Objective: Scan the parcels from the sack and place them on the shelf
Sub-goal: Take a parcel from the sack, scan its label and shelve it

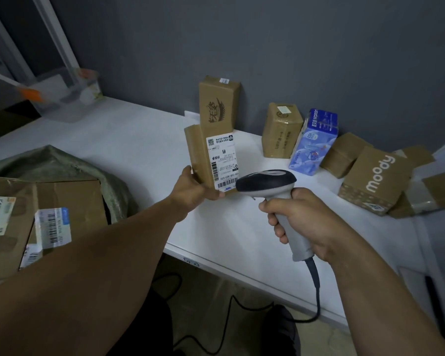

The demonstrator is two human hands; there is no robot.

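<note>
My left hand (194,187) grips a small brown parcel (202,152) from below, holding it upright above the white shelf (139,140), its white shipping label facing me. My right hand (301,222) grips the grey handle of a corded barcode scanner (267,182), whose black head points at the label's lower barcode, a few centimetres away. A green woven sack (70,168) lies at the left with labelled cardboard parcels (46,209) spilling out of it.
Behind the held parcel a tall brown box (217,104) stands against the grey wall. To the right are a squat brown box (280,129), a blue carton (315,142), a "moody" box (375,178) and more brown boxes. A clear plastic bin (70,96) sits far left.
</note>
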